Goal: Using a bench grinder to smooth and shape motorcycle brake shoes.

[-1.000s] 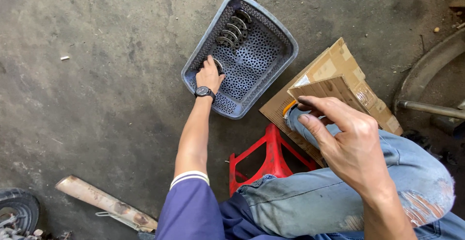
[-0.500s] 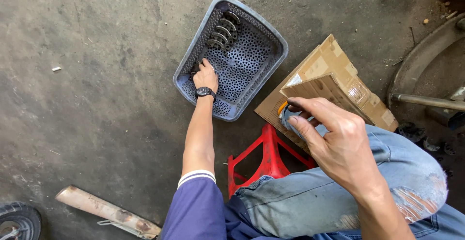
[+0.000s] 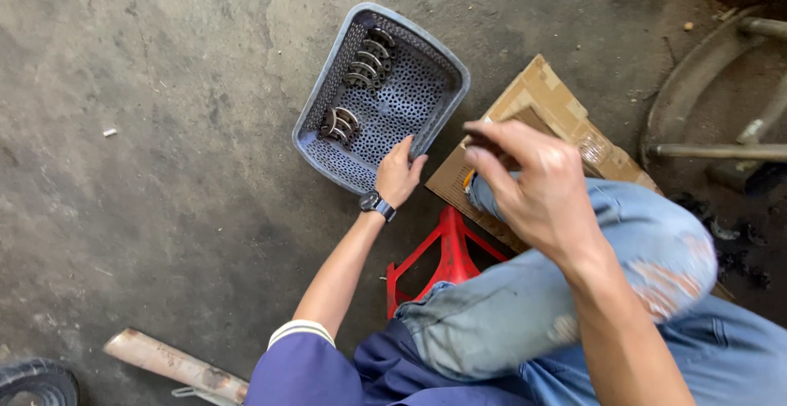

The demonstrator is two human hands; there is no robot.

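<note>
Denim, faded blue and worn pale at the knee, covered the person's raised leg (image 3: 574, 291) nearest the camera, above a purple-blue garment with a striped cuff (image 3: 299, 332). Just over that knee the right hand (image 3: 533, 185) hung blurred, fingers (image 3: 492, 136) curled partly inward with darkened tips; whether they pinched anything small could not be told. Under the leg stood a red plastic stool (image 3: 438, 258) on the concrete floor (image 3: 164, 168). Near the lower left corner of the floor lay a rusty metal pipe (image 3: 172, 365), and beside it showed the edge of a black tyre (image 3: 37, 381). The left arm stretched forward from the cuff, a dark wristwatch (image 3: 377, 205) at the wrist, and the left hand (image 3: 399, 172) rested with loose, unclenched fingers against the near rim of a grey perforated plastic basket (image 3: 328, 86), grasping nothing that could be seen. Inside the basket sat two clusters of curved metal parts: one (image 3: 338, 125) near its left wall, just beyond the left hand, the other (image 3: 369, 60) toward its far corner. Right of the basket, touching it or nearly so, lay a flattened cardboard box (image 3: 549, 99), partly under the right hand. Farther right, along the floor's right edge, curved a grey metal rim with rods (image 3: 705, 86).
</note>
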